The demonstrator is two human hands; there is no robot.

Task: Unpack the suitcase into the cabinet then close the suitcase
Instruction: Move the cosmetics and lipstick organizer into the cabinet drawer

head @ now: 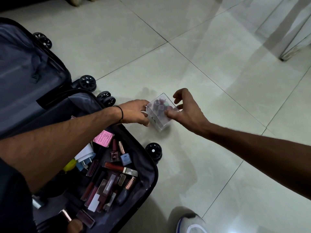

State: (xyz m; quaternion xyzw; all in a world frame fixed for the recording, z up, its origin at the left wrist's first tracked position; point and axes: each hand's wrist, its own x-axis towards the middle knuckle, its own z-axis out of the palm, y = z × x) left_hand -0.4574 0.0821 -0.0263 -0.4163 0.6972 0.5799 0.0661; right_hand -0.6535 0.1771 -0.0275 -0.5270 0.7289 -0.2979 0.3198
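A small clear plastic box (159,121) with purple and pink items inside sits on the tiled floor just right of the open black suitcase (148,187). My left hand (134,113) touches the box's left side with its fingertips. My right hand (186,108) reaches over the box's right side, thumb and fingers curled around its top edge. The suitcase's lower half holds several lip glosses and nail polish bottles (125,158), a pink card (103,138) and a white plug (85,154). Its upper half (25,68) shows grey lining.
Suitcase wheels (87,82) stick out toward the floor tiles. A white furniture leg (286,55) stands at the upper right. A white shoe (191,222) is at the bottom edge. Open tiled floor lies between the box and the furniture.
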